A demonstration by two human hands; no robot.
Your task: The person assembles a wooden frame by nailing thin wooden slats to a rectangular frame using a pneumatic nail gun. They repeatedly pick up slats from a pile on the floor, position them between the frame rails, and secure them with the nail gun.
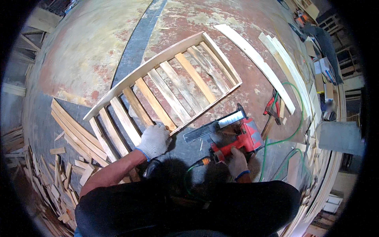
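A slatted wooden frame lies flat on the floor, two long rails joined by several cross slats. My left hand, in a white glove, presses down on the near rail at the end of one slat. My right hand, also gloved, grips the handle of a red nail gun that rests on the floor just right of the frame. The gun's silver magazine points toward the frame's near rail. A green air hose runs from the gun's base.
Loose long boards lie to the right of the frame, with pliers beside them. A stack of strips and small offcuts sit at the left. Shelves and boxes crowd the right edge.
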